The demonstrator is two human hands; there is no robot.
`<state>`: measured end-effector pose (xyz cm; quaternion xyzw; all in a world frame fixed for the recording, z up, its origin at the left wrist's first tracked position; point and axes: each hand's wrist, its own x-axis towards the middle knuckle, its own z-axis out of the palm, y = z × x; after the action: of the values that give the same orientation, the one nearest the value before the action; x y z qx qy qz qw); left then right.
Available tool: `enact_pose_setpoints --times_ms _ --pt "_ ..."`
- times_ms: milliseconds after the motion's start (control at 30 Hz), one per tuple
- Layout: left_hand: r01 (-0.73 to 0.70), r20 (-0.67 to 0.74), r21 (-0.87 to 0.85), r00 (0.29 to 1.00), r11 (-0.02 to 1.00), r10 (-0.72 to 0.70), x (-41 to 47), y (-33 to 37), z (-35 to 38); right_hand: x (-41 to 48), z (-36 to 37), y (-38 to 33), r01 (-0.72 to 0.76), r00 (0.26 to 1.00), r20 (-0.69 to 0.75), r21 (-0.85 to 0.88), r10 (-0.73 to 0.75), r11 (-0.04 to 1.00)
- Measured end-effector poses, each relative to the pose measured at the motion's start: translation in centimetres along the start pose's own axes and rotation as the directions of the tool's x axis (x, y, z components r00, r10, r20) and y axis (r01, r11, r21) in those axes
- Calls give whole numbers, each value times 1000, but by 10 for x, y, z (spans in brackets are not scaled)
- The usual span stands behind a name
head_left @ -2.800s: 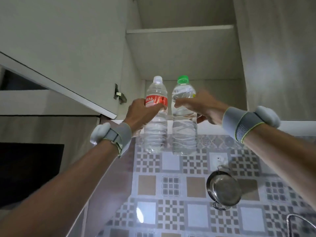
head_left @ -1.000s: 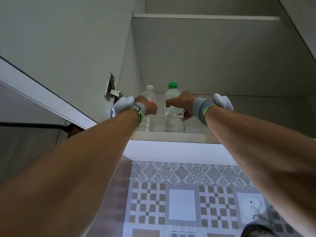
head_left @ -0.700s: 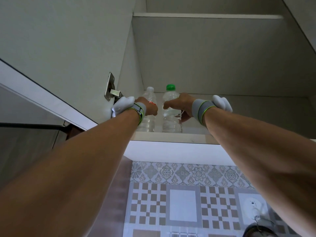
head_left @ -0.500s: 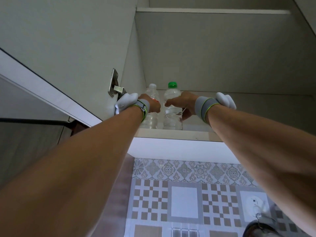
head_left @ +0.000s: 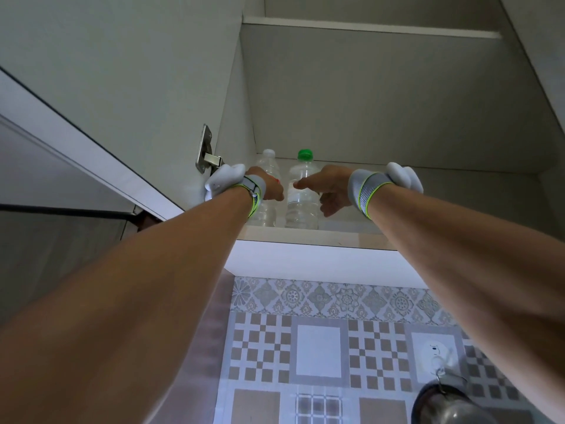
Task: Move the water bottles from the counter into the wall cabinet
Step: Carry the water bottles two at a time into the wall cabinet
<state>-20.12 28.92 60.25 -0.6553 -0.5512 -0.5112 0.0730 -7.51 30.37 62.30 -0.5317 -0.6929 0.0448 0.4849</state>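
Head view: near the front lip of the wall cabinet (head_left: 336, 238), my left hand (head_left: 267, 186) wraps its fingers round the white-capped bottle (head_left: 269, 166), my right hand (head_left: 330, 188) rests loosened fingers against the green-capped bottle (head_left: 301, 191), so a snagging withdrawal might topple either off.

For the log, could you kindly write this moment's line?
white-cap bottle on shelf, left hand grips | green-cap bottle on shelf, right hand open

Clear white-capped bottle (head_left: 265, 211), red label, upright at left end of wall cabinet (head_left: 351, 240) bottom shelf. Clear green-capped bottle (head_left: 301, 200) upright, just beside it, right.
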Motion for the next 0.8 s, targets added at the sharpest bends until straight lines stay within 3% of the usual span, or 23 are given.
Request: enact_pose_setpoints --times_ms 500,800 --pt "14 -93 -189 995 982 -32 -33 28 -9 -77 -44 3 30 996 -81 -43 -33 999" --pt "3 -139 -171 990 985 -27 -88 49 -5 -135 -70 17 107 987 -115 -42 -112 993"
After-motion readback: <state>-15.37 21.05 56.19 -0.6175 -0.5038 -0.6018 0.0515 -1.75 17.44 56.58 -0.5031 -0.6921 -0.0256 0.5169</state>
